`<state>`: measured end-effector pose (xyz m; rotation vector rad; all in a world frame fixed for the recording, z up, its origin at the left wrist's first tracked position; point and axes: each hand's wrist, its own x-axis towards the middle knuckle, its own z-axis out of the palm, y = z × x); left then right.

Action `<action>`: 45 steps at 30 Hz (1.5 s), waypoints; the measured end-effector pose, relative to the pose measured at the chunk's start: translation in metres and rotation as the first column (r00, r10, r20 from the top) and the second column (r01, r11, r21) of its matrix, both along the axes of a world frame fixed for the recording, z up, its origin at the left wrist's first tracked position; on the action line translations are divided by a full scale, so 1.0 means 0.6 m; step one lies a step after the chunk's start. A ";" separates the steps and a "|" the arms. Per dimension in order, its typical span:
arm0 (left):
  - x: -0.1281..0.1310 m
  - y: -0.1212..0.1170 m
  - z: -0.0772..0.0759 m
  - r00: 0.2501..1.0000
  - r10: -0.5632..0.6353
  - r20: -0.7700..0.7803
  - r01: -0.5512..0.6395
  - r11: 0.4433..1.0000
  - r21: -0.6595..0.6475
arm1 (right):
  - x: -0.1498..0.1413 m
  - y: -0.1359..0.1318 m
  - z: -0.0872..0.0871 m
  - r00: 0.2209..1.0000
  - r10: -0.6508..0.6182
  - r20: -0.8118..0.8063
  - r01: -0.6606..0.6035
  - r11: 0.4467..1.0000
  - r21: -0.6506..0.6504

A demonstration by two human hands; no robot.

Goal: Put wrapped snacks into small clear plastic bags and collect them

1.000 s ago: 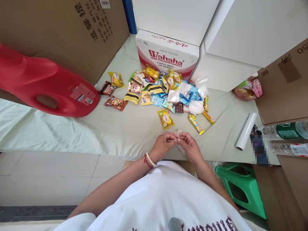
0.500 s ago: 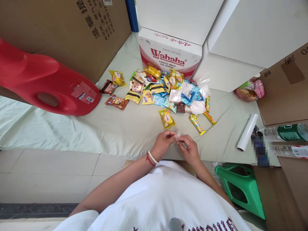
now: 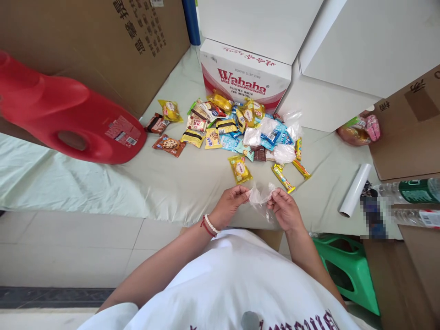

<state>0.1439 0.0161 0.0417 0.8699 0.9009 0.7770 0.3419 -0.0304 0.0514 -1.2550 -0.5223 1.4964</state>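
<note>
A thin clear plastic bag (image 3: 260, 196) is stretched between my two hands near the front edge of the cloth-covered surface. My left hand (image 3: 229, 204) pinches one side of it, and a bead bracelet and a red string circle that wrist. On the other side, my right hand (image 3: 284, 208) grips the bag between thumb and fingers. Just beyond the left fingers lies a yellow-wrapped snack cake (image 3: 239, 169). Two yellow snack bars (image 3: 283, 178) rest past the right hand. Farther back is a pile of packaged snacks (image 3: 227, 126) with crumpled clear bags (image 3: 284, 153) on it.
A large red jug (image 3: 85, 114) lies at the left by a cardboard box (image 3: 103, 68). Behind the pile stands a Wahaha water carton (image 3: 247, 75). At the right are a white roll (image 3: 355, 190), plastic bottles (image 3: 414, 190) and a green stool (image 3: 364, 270).
My hands have moved apart, the right one shifting right and the left slightly left. The plastic bag, bunched between the fingertips before, is now spread open between them.
</note>
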 end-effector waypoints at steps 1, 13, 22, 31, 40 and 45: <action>-0.004 0.002 0.002 1.000 -0.028 0.002 0.028 1.000 -0.006 | 0.010 0.000 0.008 0.998 0.003 -0.063 -0.005 1.000 -0.028; -0.026 0.003 0.002 0.941 -0.325 -0.094 0.335 0.935 0.115 | 0.078 0.012 0.025 0.940 -0.017 -0.342 -0.009 0.997 -0.075; -0.014 -0.006 0.010 0.934 -0.351 -0.066 0.356 0.926 0.128 | 0.029 0.057 0.044 0.992 -0.046 -0.119 0.057 0.995 0.087; 0.002 -0.017 -0.021 0.974 -0.178 -0.137 0.188 0.980 0.065 | -0.024 -0.011 0.011 0.834 -0.008 0.552 -0.058 0.993 0.102; 0.006 -0.017 -0.021 0.998 0.020 0.063 -0.007 0.978 -0.211 | -0.012 -0.025 -0.005 0.938 0.113 0.329 -0.110 0.994 -0.028; -0.007 -0.009 -0.028 0.973 0.156 0.170 -0.078 0.915 -0.396 | 0.007 -0.029 -0.003 0.975 0.062 0.215 -0.047 0.996 -0.075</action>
